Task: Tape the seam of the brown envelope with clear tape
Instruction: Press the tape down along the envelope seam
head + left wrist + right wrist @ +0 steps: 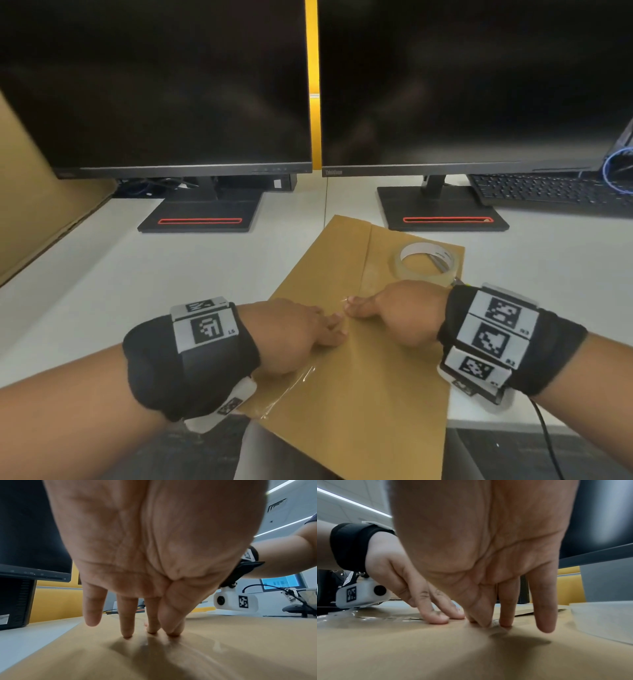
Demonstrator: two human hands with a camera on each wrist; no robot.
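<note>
— Where is the brown envelope?

— Flat on the white desk, its near end hanging over the desk's front edge, in front of two dark monitors. A clear tape roll lies on its far right corner.

— And the seam?

— A glossy strip of clear tape runs along it, from the near left edge up to the fingers.

— The left hand?

— Grasping nothing; straight fingers press down on the paper at the strip.

— The right hand?

— Likewise released, its fingertips planted on the envelope, nearly touching the left hand's.
</note>
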